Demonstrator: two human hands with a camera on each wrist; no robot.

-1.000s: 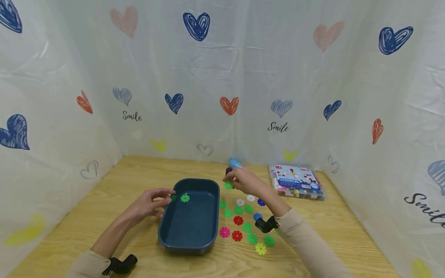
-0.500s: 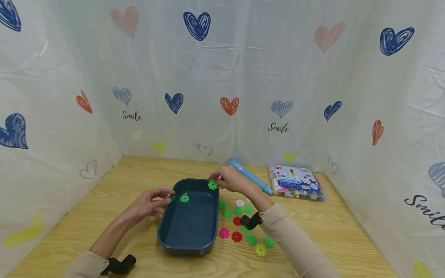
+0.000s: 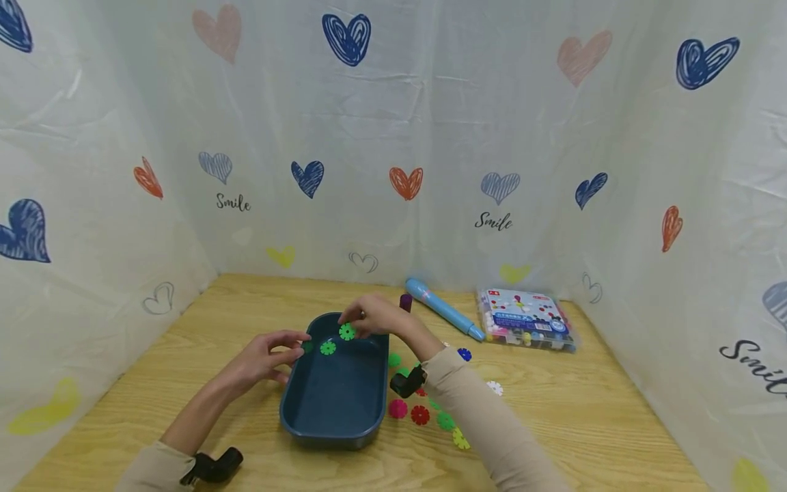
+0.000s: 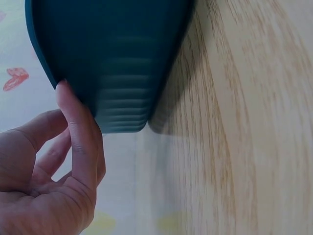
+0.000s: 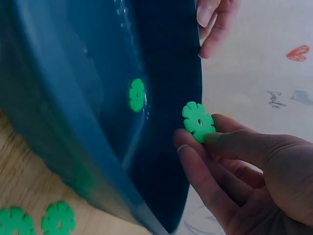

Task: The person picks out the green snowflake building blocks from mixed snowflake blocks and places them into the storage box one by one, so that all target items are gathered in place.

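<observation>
A dark blue oblong tray (image 3: 335, 435) stands on the table, with a green notched snowflake building disc (image 3: 328, 348) lying in it. My left hand (image 3: 266, 359) holds the tray's left rim lightly with its fingertips. Above the tray's far end, my right hand (image 3: 373, 316) pinches another green snowflake disc (image 5: 198, 121) between thumb and fingers. The held disc is apart from the tray floor in the right wrist view. More discs lie just right of the tray, including a pink disc (image 3: 397, 408) and a red disc (image 3: 421, 415); the right forearm partly covers the group.
Behind the discs lies a light blue tube-shaped object (image 3: 444, 309), with a dark purple upright piece (image 3: 406, 302) near it. At the back right is a clear plastic box (image 3: 527, 320) of small coloured parts. A printed curtain (image 3: 406, 123) surrounds the wooden table (image 3: 258, 294).
My right hand has moved left from beyond the tray's right side to over its far end, carrying the green snowflake disc. The left hand stays at the rim.
</observation>
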